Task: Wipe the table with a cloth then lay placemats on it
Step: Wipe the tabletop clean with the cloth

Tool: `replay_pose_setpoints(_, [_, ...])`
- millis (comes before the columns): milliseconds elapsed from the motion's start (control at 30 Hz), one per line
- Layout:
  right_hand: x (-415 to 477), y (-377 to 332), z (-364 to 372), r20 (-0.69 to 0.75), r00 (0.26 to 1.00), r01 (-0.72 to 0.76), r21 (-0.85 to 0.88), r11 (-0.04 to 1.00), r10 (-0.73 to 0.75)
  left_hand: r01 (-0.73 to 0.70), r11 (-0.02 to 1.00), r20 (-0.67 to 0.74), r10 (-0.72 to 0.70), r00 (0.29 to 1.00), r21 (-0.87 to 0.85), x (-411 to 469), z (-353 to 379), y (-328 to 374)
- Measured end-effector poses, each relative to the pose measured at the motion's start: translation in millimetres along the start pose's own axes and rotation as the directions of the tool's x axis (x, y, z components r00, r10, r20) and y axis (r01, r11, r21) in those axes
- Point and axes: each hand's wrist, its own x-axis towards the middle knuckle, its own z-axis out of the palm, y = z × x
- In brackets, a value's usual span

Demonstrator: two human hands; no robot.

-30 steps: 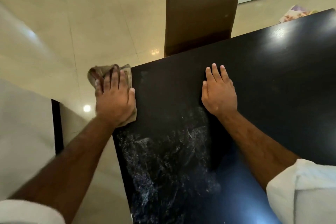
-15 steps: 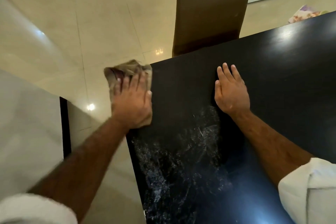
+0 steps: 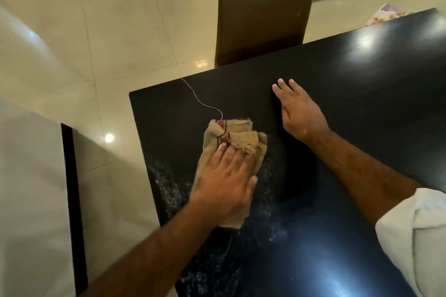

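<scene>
Two hands lie flat on the table (image 3: 362, 75): left hand (image 3: 224, 183) presses the cloth (image 3: 231, 136), stretched toward the far edge; right hand (image 3: 299, 113), empty, nearer that edge.

Open tabletop (image 3: 366, 103) stretches right; chair (image 3: 263, 7) at far edge; right hand (image 3: 301, 113) flat beside cloth (image 3: 243, 138).

Counted in view: one table (image 3: 362, 103), one cloth (image 3: 239, 137), one loose thread (image 3: 196, 97), one chair (image 3: 263, 7). Two hands are seen: left hand (image 3: 224, 185), right hand (image 3: 299, 111).
</scene>
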Motion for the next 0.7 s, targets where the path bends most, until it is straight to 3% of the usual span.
replay_pose_setpoints(67, [-5, 9, -5, 0.041, 0.998, 0.046, -0.090, 0.995, -0.042, 0.083, 0.996, 0.015, -0.082, 0.996, -0.034, -2, -6, -32])
replay_pose_setpoints(167, [-19, 17, 0, -0.009, 0.998, 0.057, -0.112, 0.992, -0.058, 0.207, 0.978, -0.135, -0.202, 0.970, 0.026, 21, -8, -61])
replay_pose_setpoints(300, [-28, 23, 9, -0.070, 0.997, 0.026, -0.039, 0.999, -0.028, 0.287, 0.957, -0.244, -0.289, 0.926, -0.045, 65, -8, -12])
replay_pose_setpoints(500, [-28, 27, 9, -0.070, 0.996, 0.051, -0.045, 0.998, -0.054, 0.222, 0.973, -0.235, -0.231, 0.944, -0.063, 44, 24, 81])
replay_pose_setpoints(700, [-32, 25, 6, -0.014, 0.999, 0.042, -0.094, 0.995, -0.043, 0.393, 0.915, -0.193, -0.404, 0.894, -0.097, -14, 35, 40])
